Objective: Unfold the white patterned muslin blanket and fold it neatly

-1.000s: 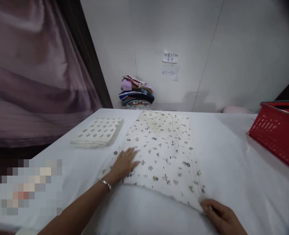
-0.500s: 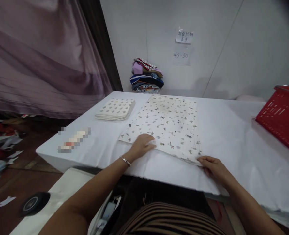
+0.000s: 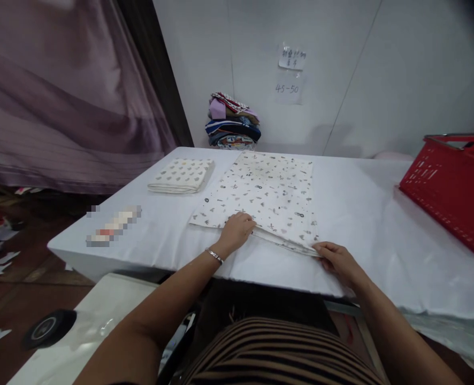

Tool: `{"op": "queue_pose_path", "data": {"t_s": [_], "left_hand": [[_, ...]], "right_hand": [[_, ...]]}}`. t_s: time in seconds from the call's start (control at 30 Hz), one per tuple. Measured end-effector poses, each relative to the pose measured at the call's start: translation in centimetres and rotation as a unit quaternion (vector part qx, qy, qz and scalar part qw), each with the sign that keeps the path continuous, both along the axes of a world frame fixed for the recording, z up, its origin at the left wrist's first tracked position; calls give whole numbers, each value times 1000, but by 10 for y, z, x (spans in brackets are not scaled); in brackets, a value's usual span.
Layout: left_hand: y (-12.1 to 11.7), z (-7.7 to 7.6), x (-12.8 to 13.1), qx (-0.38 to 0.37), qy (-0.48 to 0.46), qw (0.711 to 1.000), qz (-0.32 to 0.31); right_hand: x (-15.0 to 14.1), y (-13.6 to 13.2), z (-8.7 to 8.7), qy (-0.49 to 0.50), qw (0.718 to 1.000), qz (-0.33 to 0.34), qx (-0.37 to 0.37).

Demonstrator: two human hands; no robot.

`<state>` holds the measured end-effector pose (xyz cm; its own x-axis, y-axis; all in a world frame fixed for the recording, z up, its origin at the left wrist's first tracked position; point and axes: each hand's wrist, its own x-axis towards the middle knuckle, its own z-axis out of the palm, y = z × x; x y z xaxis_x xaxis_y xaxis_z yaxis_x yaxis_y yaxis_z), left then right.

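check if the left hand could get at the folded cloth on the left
Probably yes: only the flat spread cloth and bare white tabletop lie between the left hand and the folded cloth.

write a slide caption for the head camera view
Both hands hold the near edge of a printed cloth on a white table, beside a folded cloth.

At center, our left hand [image 3: 237, 231] and right hand [image 3: 335, 261] are gripping the patterned cloth's [image 3: 267, 192] near edge. At right, we are seeing a red basket [image 3: 453, 187].
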<state>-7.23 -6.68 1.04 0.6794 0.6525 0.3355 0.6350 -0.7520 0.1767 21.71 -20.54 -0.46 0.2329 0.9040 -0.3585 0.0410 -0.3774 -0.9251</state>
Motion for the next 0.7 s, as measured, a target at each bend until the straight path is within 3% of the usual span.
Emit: {"op": "queue_pose_path", "data": {"t_s": [0.2, 0.37, 0.5, 0.7], "left_hand": [[-15, -3, 11, -3, 44, 997, 68], [-20, -4, 11, -73, -53, 990, 111], [-15, -4, 13, -83, -143, 983, 86], [-10, -14, 2, -102, -47, 994, -5]], "right_hand": [[0, 0, -1, -11, 1000, 7, 5], [0, -2, -4, -24, 1000, 11, 18], [-1, -4, -3, -28, 999, 9, 19], [-2, -6, -3, -37, 999, 14, 36]]}}
